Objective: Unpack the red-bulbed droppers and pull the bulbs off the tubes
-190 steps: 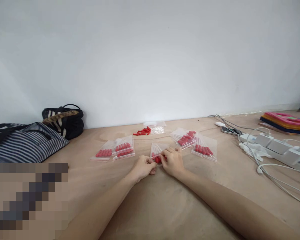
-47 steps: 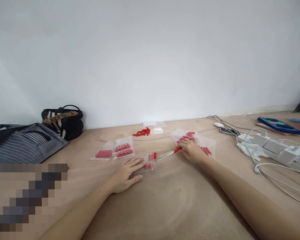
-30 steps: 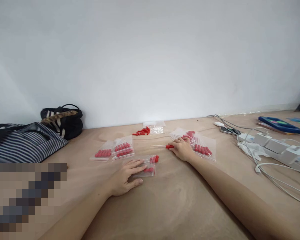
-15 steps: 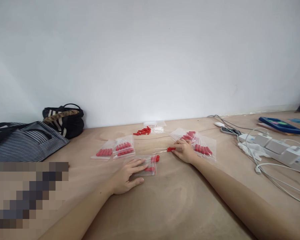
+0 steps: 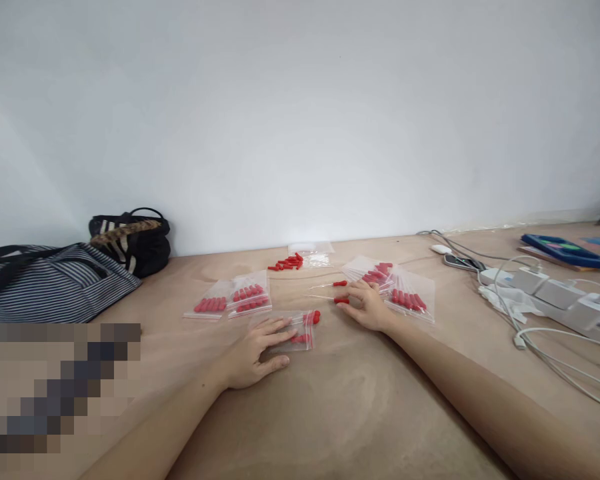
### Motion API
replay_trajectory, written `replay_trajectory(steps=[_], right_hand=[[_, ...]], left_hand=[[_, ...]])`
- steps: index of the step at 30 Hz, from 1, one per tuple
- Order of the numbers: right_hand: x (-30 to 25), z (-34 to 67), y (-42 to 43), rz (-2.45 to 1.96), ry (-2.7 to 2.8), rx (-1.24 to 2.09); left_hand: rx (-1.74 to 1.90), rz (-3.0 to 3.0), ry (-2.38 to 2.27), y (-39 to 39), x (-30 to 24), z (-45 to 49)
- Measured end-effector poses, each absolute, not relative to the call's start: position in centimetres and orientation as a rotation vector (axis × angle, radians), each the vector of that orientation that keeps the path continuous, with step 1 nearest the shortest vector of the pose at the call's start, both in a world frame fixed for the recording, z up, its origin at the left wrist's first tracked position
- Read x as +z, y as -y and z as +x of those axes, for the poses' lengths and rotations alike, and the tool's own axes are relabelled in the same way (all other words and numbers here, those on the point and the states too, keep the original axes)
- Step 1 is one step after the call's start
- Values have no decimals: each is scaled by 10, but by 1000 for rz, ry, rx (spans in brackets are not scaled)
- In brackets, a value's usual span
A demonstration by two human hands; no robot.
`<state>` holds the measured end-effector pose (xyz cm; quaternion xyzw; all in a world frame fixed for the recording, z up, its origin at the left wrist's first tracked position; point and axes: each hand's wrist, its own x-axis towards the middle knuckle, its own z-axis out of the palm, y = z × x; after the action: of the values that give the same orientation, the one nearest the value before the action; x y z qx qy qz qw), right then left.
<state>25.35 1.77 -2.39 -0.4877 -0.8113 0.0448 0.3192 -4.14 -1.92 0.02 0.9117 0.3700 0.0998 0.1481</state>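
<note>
My left hand lies flat, fingers spread, over a clear zip bag. Red-bulbed droppers show at this bag's right end, some of their bulbs sticking out past the red seal line. My right hand has its thumb and fingers about the red bulb of a dropper, whose thin clear stem points left. Just beyond lies a second dropper, parallel to it, close to the fingertips. Bags with red bulbs lie beside and behind this hand.
Filled zip bags and another bag lie at left. Loose red bulbs and clear stems lie near the wall. A striped bag and black bag stand far left; a power strip with cables sits right.
The two droppers at my right hand, close together before, are now apart, one farther back than the other. My right fingers have spread a little. My left hand stays in place.
</note>
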Motion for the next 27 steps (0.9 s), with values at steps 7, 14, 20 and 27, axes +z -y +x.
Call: replay_trajectory(steps=[7,14,20,27], right_hand=[[-24,215,-5,-1204,2185,267],[-22,206,-4,-1226,2153,335],[-17,204,0,-1185,2223,310],[-11,228,-2,-1131,2353,207]], left_hand=[[234,2630,-1097,22,1,-34],[219,2637,-1099,24,3,-33],[225,2640,-1095,22,2,-33],[212,2612,-1112,21,1,-33]])
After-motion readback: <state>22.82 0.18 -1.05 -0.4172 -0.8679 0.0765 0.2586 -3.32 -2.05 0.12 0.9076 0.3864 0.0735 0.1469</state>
